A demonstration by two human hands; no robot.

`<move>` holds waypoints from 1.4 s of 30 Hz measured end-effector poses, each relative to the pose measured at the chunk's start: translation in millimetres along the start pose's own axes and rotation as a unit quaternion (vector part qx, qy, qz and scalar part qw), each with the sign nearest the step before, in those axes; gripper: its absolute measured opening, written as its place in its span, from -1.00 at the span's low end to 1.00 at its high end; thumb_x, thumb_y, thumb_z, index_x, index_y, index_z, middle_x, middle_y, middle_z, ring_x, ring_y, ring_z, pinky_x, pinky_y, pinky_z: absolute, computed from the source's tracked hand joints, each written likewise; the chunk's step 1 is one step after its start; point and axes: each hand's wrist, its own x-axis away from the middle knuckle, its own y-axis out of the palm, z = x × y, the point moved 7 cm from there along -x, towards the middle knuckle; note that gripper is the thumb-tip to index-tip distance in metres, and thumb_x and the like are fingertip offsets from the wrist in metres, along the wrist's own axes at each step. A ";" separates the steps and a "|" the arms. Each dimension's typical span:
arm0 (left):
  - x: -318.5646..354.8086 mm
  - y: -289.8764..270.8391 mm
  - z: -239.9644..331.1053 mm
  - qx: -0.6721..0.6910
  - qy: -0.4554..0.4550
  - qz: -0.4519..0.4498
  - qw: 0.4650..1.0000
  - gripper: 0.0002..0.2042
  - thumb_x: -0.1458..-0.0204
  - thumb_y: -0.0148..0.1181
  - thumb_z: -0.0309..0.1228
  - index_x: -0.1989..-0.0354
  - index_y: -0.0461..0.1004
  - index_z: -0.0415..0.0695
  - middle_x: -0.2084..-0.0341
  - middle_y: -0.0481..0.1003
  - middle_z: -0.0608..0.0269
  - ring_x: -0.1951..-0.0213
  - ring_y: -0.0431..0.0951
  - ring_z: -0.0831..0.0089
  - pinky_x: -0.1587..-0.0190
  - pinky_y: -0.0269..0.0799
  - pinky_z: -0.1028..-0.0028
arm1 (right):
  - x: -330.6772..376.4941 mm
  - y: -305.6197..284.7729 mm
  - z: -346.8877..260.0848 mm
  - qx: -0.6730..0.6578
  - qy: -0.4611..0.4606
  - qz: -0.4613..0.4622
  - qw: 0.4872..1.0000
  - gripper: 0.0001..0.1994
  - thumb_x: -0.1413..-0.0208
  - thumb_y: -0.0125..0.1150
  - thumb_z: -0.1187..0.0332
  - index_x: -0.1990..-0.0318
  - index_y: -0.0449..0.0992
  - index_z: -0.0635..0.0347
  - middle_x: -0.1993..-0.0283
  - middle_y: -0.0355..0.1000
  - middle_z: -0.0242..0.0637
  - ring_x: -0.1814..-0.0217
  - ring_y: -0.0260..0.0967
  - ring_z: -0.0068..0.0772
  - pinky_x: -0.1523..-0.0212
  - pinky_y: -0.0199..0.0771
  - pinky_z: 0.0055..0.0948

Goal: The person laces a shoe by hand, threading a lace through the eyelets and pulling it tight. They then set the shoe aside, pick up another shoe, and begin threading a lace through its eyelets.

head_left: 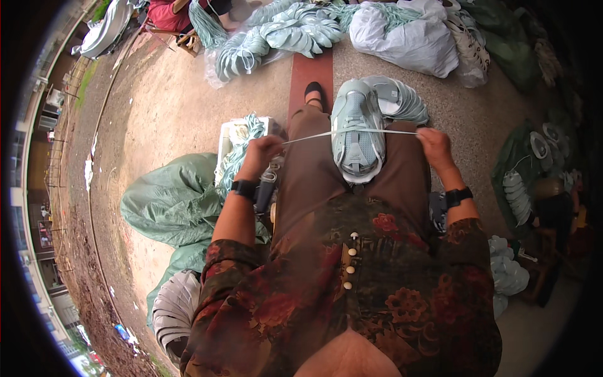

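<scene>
Lace pulled taut across a shoe on the lap

Pale blue-green shoe (357,129) sits on the person's right thigh, toe toward the body, resting on brown trousers. A white lace (352,132) runs straight across its upper, stretched level between both hands. Left hand (262,151) is out to the left of the shoe, fingers pinched shut on the lace end, and a black wrist device (244,187) sits on that wrist. Right hand (434,144) is out on the other side, fingers closed on the opposite lace end, with a black watch (458,196) below it. Both hands are level with the middle of the shoe and well clear of it, only the lace joining them.

Around the knees: a white crate (233,135) stuffed with blue-green laces lies just beyond the left hand, and a green sack (169,198) slumps on the floor beside the left forearm. A fan of pale insoles (405,100) lies just behind the shoe. Farther off, a white bag (408,38) and a heap of shoe uppers (282,34) crowd the concrete floor (169,107). A stack of whitish soles (176,305) sits by the left elbow. Nothing blocks the lace.
</scene>
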 end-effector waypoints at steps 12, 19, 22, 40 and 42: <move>170.2 -145.0 -185.9 0.123 -0.251 0.102 0.955 -0.91 0.06 0.23 -0.50 0.38 0.56 -0.23 0.63 0.51 0.37 0.66 0.36 0.70 0.63 0.19 0.69 | 224.4 -129.0 193.7 -0.092 0.424 -0.036 0.900 -0.82 -0.04 0.16 0.33 0.38 0.53 0.30 0.53 0.30 -0.59 0.48 0.17 -0.70 0.47 0.18 -0.58; 240.0 -145.9 -202.2 0.051 -0.393 0.070 0.915 -0.90 0.12 0.31 -0.46 0.45 0.59 -0.22 0.62 0.52 0.33 0.63 0.43 0.62 0.56 0.34 0.59 | 309.9 -167.9 204.2 -0.055 0.460 0.001 0.886 -0.77 -0.04 0.16 0.28 0.39 0.51 0.33 0.52 0.31 -0.56 0.47 0.18 -0.69 0.47 0.21 -0.55; 258.4 -130.5 -203.1 0.012 -0.417 0.033 0.908 -0.90 0.13 0.32 -0.45 0.48 0.59 -0.22 0.64 0.51 0.35 0.64 0.43 0.62 0.56 0.33 0.59 | 337.6 -168.7 212.3 -0.047 0.474 0.010 0.879 -0.77 -0.01 0.18 0.28 0.39 0.53 0.32 0.53 0.33 -0.53 0.45 0.22 -0.68 0.44 0.27 -0.50; -4.5 92.4 79.2 0.261 -0.105 -0.324 0.903 -0.94 0.00 0.19 -0.49 0.44 0.46 -0.20 0.52 0.47 0.36 0.47 0.45 0.60 0.37 0.36 0.58 | -17.4 53.9 -73.1 -0.385 0.193 -0.308 0.848 -0.83 0.08 0.18 0.48 0.65 0.39 0.24 0.44 0.44 -0.33 0.36 0.37 -0.52 0.29 0.33 -0.54; -33.0 99.2 81.1 0.235 -0.059 -0.204 0.949 -0.92 0.03 0.23 -0.47 0.46 0.46 -0.19 0.53 0.44 0.43 0.45 0.40 0.66 0.32 0.33 0.62 | -40.2 60.4 -64.3 -0.367 0.189 -0.115 0.903 -0.84 0.12 0.21 0.54 0.64 0.37 0.28 0.37 0.42 -0.31 0.17 0.35 -0.48 0.16 0.28 -0.53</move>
